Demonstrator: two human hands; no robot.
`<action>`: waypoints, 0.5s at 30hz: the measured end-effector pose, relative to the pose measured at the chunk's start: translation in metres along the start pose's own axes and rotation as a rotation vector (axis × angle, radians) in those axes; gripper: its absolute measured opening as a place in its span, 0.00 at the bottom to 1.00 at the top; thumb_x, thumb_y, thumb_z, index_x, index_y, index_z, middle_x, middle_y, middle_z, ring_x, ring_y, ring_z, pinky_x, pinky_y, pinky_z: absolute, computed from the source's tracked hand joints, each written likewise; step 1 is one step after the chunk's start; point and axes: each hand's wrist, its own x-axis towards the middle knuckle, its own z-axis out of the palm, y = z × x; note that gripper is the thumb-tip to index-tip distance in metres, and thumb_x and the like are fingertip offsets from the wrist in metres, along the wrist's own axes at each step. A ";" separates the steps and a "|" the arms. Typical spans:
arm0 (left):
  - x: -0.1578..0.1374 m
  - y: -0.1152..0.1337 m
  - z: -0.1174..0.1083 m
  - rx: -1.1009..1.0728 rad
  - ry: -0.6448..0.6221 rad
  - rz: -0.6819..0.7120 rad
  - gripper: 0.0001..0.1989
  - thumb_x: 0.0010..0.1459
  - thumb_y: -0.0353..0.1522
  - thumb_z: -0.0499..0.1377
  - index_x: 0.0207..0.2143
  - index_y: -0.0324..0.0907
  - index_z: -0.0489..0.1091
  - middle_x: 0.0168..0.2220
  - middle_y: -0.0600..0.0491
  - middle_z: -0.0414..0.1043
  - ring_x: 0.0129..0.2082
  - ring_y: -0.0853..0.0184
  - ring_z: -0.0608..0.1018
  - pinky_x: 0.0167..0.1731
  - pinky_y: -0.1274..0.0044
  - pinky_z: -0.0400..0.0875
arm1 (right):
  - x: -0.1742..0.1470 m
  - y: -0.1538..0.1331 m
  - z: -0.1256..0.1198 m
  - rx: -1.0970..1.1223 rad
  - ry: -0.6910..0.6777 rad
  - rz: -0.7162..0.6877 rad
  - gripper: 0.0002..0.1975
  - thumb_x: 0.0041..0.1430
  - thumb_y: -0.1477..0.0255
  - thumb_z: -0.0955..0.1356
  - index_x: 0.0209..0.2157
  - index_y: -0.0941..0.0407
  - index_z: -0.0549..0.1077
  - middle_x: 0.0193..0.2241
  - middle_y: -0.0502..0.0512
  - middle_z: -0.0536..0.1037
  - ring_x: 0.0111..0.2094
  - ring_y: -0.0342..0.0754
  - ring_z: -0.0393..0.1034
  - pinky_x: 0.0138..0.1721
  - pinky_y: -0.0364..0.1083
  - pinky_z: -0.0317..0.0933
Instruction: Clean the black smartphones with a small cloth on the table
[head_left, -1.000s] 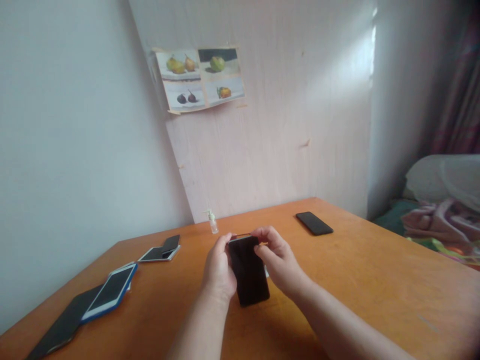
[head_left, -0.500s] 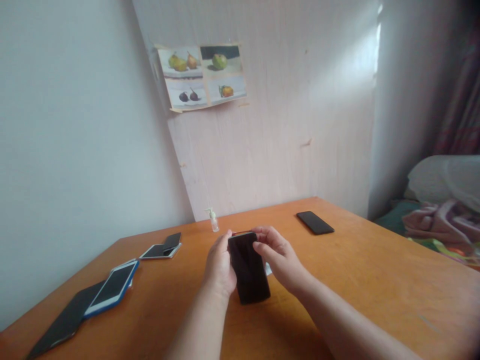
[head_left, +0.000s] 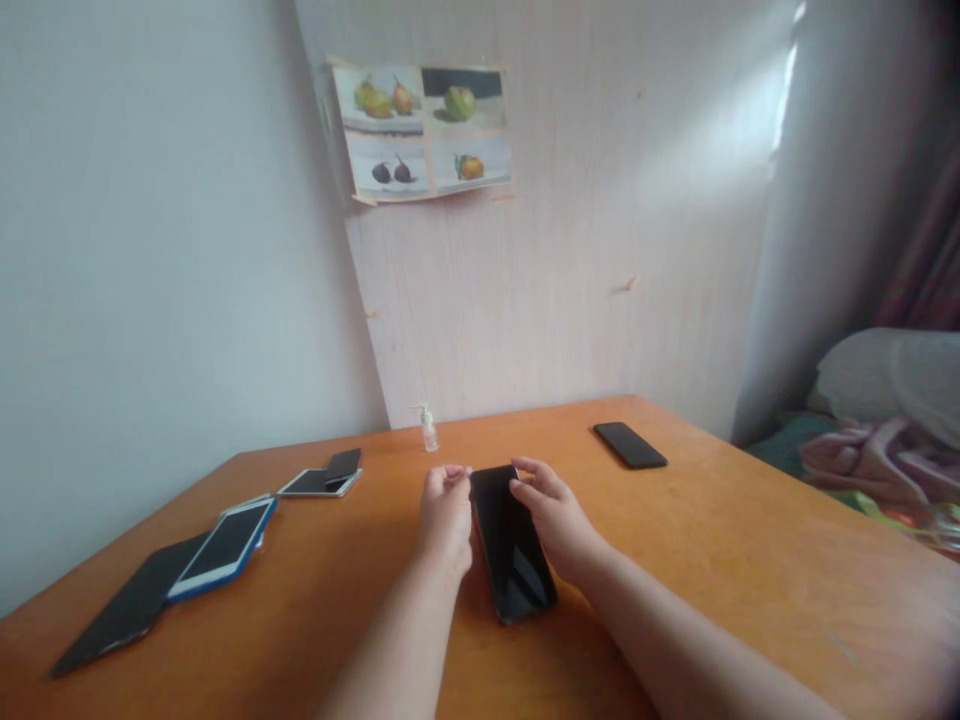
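Note:
A black smartphone (head_left: 514, 545) with a glossy dark screen lies between my hands, its lower end toward me and showing a light reflection. My right hand (head_left: 555, 515) grips its top right corner, thumb on the front edge and fingers around the far side. At the top left corner, my left hand (head_left: 448, 515) is closed, its thumb and curled fingers pinched together against the phone's edge. Whether the left fingertips hold anything else there is too small to tell. The underside of the phone is hidden.
On the orange wooden table (head_left: 360, 600), a blue-edged white phone (head_left: 225, 550) overlaps a dark flat case (head_left: 131, 600). Farther back are a white tablet-like device (head_left: 304, 483) under a small dark phone (head_left: 344, 465), a pump bottle (head_left: 428, 430), and another black phone (head_left: 630, 445) at right.
The smartphone has tipped flatter and moved slightly right and toward me. My left hand's fingers have come round to its top left corner in a pinch. The view has shifted slightly.

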 end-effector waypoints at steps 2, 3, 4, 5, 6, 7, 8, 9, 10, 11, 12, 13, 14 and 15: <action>0.001 -0.002 -0.001 0.053 -0.033 0.028 0.12 0.49 0.39 0.63 0.31 0.43 0.66 0.25 0.59 0.67 0.25 0.71 0.71 0.29 0.79 0.64 | 0.000 0.000 -0.001 0.055 0.041 0.075 0.22 0.45 0.65 0.73 0.44 0.53 0.70 0.27 0.47 0.75 0.31 0.47 0.71 0.35 0.45 0.63; 0.001 -0.002 -0.001 0.078 -0.054 0.045 0.11 0.49 0.38 0.63 0.30 0.43 0.67 0.25 0.59 0.67 0.25 0.71 0.70 0.29 0.79 0.63 | 0.000 -0.001 -0.002 0.075 0.056 0.099 0.22 0.44 0.66 0.73 0.43 0.53 0.71 0.27 0.48 0.75 0.31 0.47 0.71 0.35 0.45 0.63; 0.001 -0.001 -0.001 0.103 -0.076 0.064 0.10 0.49 0.37 0.63 0.30 0.43 0.67 0.25 0.59 0.68 0.25 0.71 0.70 0.29 0.80 0.63 | 0.001 -0.002 -0.003 0.090 0.063 0.113 0.22 0.43 0.67 0.74 0.43 0.53 0.71 0.27 0.48 0.76 0.32 0.48 0.72 0.35 0.45 0.63; 0.000 0.001 -0.001 0.127 -0.098 0.082 0.08 0.49 0.36 0.63 0.30 0.43 0.69 0.26 0.58 0.69 0.26 0.71 0.70 0.29 0.80 0.62 | 0.001 -0.003 -0.004 0.105 0.068 0.118 0.22 0.43 0.67 0.74 0.43 0.53 0.71 0.28 0.48 0.77 0.32 0.48 0.72 0.35 0.45 0.63; -0.001 0.004 -0.001 0.151 -0.121 0.100 0.07 0.48 0.35 0.63 0.30 0.43 0.70 0.27 0.57 0.70 0.26 0.71 0.70 0.30 0.80 0.62 | 0.001 -0.005 -0.005 0.120 0.069 0.116 0.22 0.43 0.68 0.74 0.42 0.53 0.72 0.28 0.49 0.77 0.33 0.48 0.72 0.35 0.45 0.63; -0.002 0.006 0.000 0.173 -0.145 0.116 0.07 0.47 0.34 0.64 0.30 0.43 0.71 0.29 0.57 0.71 0.27 0.71 0.70 0.31 0.80 0.62 | 0.002 -0.006 -0.007 0.137 0.069 0.111 0.21 0.43 0.68 0.74 0.41 0.53 0.72 0.29 0.49 0.78 0.33 0.48 0.72 0.35 0.45 0.63; -0.004 0.009 0.000 0.191 -0.171 0.129 0.06 0.46 0.32 0.64 0.29 0.43 0.72 0.30 0.56 0.72 0.28 0.71 0.70 0.32 0.80 0.62 | 0.003 -0.007 -0.008 0.153 0.069 0.107 0.20 0.43 0.68 0.73 0.41 0.54 0.72 0.29 0.50 0.78 0.32 0.48 0.72 0.35 0.45 0.63; -0.006 0.011 0.001 0.203 -0.198 0.140 0.05 0.45 0.31 0.64 0.29 0.43 0.73 0.32 0.56 0.73 0.28 0.71 0.70 0.33 0.80 0.62 | 0.004 -0.009 -0.010 0.167 0.072 0.100 0.19 0.44 0.68 0.73 0.40 0.54 0.73 0.28 0.50 0.79 0.32 0.48 0.72 0.35 0.45 0.64; -0.008 0.013 0.002 0.209 -0.236 0.142 0.05 0.46 0.30 0.63 0.29 0.43 0.74 0.32 0.55 0.73 0.29 0.71 0.71 0.34 0.80 0.62 | 0.005 -0.010 -0.011 0.177 0.078 0.091 0.18 0.44 0.68 0.73 0.40 0.54 0.73 0.28 0.50 0.79 0.31 0.48 0.72 0.34 0.45 0.64; -0.011 0.015 0.002 0.209 -0.287 0.133 0.04 0.47 0.30 0.63 0.29 0.42 0.74 0.32 0.55 0.74 0.30 0.70 0.72 0.35 0.80 0.63 | 0.007 -0.012 -0.013 0.182 0.091 0.078 0.17 0.44 0.69 0.73 0.39 0.55 0.73 0.28 0.51 0.79 0.31 0.49 0.72 0.34 0.45 0.64; -0.013 0.017 0.003 0.202 -0.346 0.113 0.05 0.48 0.31 0.61 0.30 0.42 0.75 0.31 0.55 0.74 0.31 0.69 0.73 0.35 0.79 0.63 | 0.008 -0.013 -0.014 0.184 0.109 0.062 0.17 0.44 0.69 0.73 0.39 0.55 0.73 0.28 0.51 0.79 0.31 0.49 0.73 0.34 0.45 0.64; -0.016 0.018 0.004 0.189 -0.404 0.084 0.05 0.50 0.32 0.60 0.31 0.42 0.75 0.31 0.55 0.74 0.32 0.68 0.73 0.36 0.79 0.64 | 0.010 -0.014 -0.016 0.184 0.129 0.046 0.17 0.44 0.69 0.73 0.39 0.55 0.73 0.29 0.51 0.79 0.31 0.49 0.73 0.34 0.46 0.65; -0.019 0.018 0.005 0.170 -0.449 0.054 0.07 0.52 0.34 0.59 0.32 0.42 0.75 0.31 0.55 0.74 0.33 0.68 0.73 0.36 0.79 0.64 | 0.011 -0.014 -0.017 0.186 0.152 0.027 0.18 0.44 0.69 0.73 0.40 0.54 0.73 0.30 0.51 0.79 0.32 0.50 0.73 0.34 0.46 0.65; -0.021 0.019 0.006 0.148 -0.475 0.023 0.07 0.54 0.35 0.59 0.32 0.41 0.74 0.30 0.55 0.74 0.33 0.68 0.73 0.36 0.79 0.64 | 0.012 -0.014 -0.018 0.188 0.169 0.012 0.18 0.44 0.69 0.73 0.40 0.54 0.72 0.30 0.51 0.79 0.32 0.50 0.73 0.34 0.46 0.65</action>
